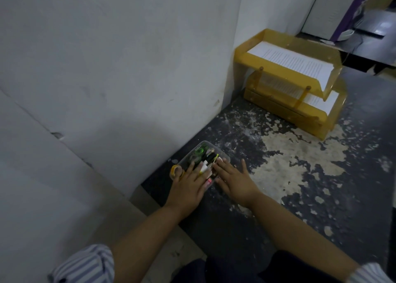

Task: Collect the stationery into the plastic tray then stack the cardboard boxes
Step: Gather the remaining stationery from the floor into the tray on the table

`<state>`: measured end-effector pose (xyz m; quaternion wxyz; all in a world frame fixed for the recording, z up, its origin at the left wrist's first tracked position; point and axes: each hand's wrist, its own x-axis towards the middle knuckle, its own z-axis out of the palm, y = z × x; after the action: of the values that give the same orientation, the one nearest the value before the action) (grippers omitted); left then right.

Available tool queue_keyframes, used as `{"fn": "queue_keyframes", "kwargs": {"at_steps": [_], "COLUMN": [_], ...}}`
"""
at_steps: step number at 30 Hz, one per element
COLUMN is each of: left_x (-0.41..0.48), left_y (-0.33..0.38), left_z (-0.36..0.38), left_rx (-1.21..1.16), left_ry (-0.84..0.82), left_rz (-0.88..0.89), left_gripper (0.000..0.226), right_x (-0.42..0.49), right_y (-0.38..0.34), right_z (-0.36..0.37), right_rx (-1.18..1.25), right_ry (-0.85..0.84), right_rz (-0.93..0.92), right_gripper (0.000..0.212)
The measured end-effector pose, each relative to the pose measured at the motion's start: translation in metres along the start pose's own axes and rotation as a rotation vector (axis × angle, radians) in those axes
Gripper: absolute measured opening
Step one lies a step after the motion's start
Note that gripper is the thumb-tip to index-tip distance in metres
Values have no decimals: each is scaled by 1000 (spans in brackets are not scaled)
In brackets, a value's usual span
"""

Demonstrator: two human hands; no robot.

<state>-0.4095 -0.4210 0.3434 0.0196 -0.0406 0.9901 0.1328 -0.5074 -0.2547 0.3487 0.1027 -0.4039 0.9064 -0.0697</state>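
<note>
The left grip (188,184) lies palm down with its fingers straight and spread, and it holds nothing. Its fingertips reach over the near end of the plastic tray (216,149) and rest on the things packed inside. The right grip (234,181) is just beside it, also flat, with straight, fanned fingers. Its longer fingers touch the tray's near right part, and its outermost finger points away over the bare counter (300,175). The tray therefore sits directly ahead of and partly under both grips.

Between the two grips, the pink end (209,182) of some stationery item pokes out at the tray's near edge. Further in, beyond the fingertips, a green roll (199,152) lies among dark, jumbled pieces too small to tell apart. A yellow tape roll (176,171) stands outside the tray, against the left grip's outer fingers. Whether they touch it is unclear.

Further out, the dark counter surface is worn and flaking. Well beyond the right grip stands a yellow paper rack (278,68) holding printed sheets (295,62). A pale wall (107,68) rises left of the left grip.
</note>
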Motion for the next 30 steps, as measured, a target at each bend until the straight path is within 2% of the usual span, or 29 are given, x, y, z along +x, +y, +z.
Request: {"fn": "queue_keyframes", "kwargs": {"at_steps": [5,10,13,23,30], "left_x": [3,0,-1,-1,2], "left_y": [-11,-13,-18,-27,-26], "left_z": [4,5,2,-9,-17], "left_rx": [35,-51,-42,-39,-122], "left_ry": [-1,-3,20,-169,-88], "left_rz": [-150,-66,-79,-16,-17], "left_gripper": [62,65,65,78,76], "right_x": [2,3,3,3,-5], "right_y": [-16,-27,-28,-30,-35], "right_z": [3,15,16,16,14], "right_rx": [49,149,130,113,74], "right_ry": [-18,-34,-26,-38,-6], "right_rz": [74,161,169,190,208], "right_gripper": [58,58,58,60,63]}}
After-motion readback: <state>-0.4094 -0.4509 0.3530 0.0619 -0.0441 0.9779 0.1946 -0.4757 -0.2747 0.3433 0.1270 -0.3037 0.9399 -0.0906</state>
